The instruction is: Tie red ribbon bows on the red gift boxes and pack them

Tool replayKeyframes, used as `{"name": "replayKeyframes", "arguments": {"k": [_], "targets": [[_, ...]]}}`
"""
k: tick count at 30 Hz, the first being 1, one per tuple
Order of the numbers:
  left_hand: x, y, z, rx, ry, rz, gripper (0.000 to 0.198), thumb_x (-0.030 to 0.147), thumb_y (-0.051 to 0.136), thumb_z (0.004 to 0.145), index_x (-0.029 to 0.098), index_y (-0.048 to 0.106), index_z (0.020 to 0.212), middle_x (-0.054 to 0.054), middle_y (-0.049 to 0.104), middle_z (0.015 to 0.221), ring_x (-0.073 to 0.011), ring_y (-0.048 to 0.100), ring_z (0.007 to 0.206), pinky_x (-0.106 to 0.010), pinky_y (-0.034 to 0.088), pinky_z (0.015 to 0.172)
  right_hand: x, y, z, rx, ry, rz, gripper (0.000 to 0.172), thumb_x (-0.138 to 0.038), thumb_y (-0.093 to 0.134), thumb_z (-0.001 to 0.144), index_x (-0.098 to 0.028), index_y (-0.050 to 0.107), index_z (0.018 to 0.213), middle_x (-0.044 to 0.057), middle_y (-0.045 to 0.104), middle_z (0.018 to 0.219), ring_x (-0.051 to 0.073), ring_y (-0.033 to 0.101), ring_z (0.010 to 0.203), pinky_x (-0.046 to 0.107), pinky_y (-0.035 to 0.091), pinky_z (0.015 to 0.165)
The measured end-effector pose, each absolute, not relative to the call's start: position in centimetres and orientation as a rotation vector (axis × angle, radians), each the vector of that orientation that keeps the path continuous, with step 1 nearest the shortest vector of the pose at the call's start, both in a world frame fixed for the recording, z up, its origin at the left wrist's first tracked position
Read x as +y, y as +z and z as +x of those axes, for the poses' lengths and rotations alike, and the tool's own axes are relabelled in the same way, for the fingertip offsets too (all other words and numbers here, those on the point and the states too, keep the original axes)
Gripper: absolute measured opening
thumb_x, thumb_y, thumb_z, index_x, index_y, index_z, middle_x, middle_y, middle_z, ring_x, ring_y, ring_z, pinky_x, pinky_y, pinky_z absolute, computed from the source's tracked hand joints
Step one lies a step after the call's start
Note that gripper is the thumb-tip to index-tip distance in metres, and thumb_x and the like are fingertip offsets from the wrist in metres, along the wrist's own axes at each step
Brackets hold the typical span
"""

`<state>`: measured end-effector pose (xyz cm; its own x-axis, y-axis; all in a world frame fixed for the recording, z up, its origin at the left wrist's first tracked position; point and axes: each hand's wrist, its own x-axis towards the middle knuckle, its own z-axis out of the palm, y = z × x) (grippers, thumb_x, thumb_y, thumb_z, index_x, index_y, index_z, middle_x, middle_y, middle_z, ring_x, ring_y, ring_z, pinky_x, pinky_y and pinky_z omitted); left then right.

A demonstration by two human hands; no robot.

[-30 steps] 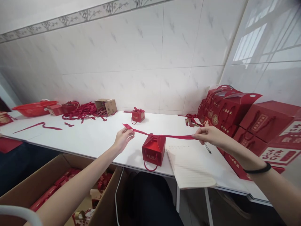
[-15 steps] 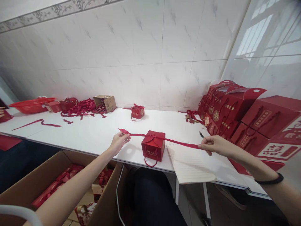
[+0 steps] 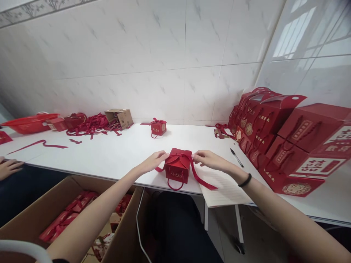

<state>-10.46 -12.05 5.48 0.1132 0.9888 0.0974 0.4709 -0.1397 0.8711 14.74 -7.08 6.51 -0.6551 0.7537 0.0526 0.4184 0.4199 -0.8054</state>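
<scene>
A small red gift box (image 3: 175, 176) with a cord handle hanging down its front stands near the table's front edge. Red ribbon (image 3: 202, 179) lies across its folded top, one tail trailing right over an open notebook (image 3: 225, 193), the other out to the left. At the box's upper left edge, my left hand (image 3: 155, 160) pinches the ribbon with closed fingers. My right hand (image 3: 210, 160) pinches it at the upper right edge; its fingertips partly hide the ribbon there.
Behind stands another ribboned red box (image 3: 158, 128). Stacked red gift boxes (image 3: 296, 146) fill the right side, near a pen (image 3: 236, 157). Leftward lie a ribbon pile (image 3: 94, 124), a small carton (image 3: 120, 118) and a red basin (image 3: 26, 123). Another person's hand (image 3: 10, 168) rests far left. A cardboard box (image 3: 131, 212) is below.
Both hands have come inward from the stretched ribbon's ends to the box's sides. The ribbon has gone from taut to slack, its right tail now drooping. The other person's hand has moved lower.
</scene>
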Motion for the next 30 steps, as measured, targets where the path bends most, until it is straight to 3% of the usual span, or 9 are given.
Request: {"name": "replayKeyframes", "arguments": {"k": [6,14,19,30], "targets": [[-13.0,4.3,-10.4,1.206,0.863,1.442,0.035,0.047,0.062,0.073,0.018,0.049,0.060,0.002,0.050,0.057,-0.0090,0.044,0.049,-0.020,0.028,0.044,-6.7,4.9,13.7,-2.116,1.445,-0.959,0.041,-0.054,0.063,0.074,-0.015,0.053,0.070,0.000,0.056,0.066,0.011,0.050,0.060,0.024,0.039,0.056],[-12.9,2.9,-10.9,0.998,0.976,1.185,0.035,0.042,0.068,0.070,0.017,0.048,0.056,0.005,0.040,0.046,-0.0084,0.045,0.047,-0.022,0.038,0.051,-5.7,4.5,14.6,-1.829,1.958,-0.746,0.045,-0.056,0.070,0.067,-0.015,0.052,0.064,-0.001,0.052,0.060,0.010,0.047,0.056,0.025,0.038,0.060],[-12.2,2.3,-11.7,1.008,0.939,1.209,0.037,0.046,0.069,0.069,0.017,0.050,0.058,0.003,0.047,0.053,-0.0086,0.047,0.052,-0.022,0.039,0.056,-5.1,4.1,15.2,-1.854,1.880,-0.870,0.045,-0.054,0.073,0.064,-0.015,0.051,0.062,-0.004,0.048,0.056,0.010,0.046,0.057,0.024,0.035,0.059],[-11.2,1.4,-12.2,0.898,0.863,1.309,0.046,0.050,0.066,0.071,0.017,0.037,0.057,0.007,0.039,0.045,-0.0048,0.034,0.044,-0.019,0.030,0.049,-4.1,3.2,16.1,-2.030,1.685,-0.919,0.040,-0.050,0.065,0.074,-0.017,0.049,0.059,-0.003,0.046,0.059,0.010,0.040,0.057,0.024,0.029,0.056]]}}
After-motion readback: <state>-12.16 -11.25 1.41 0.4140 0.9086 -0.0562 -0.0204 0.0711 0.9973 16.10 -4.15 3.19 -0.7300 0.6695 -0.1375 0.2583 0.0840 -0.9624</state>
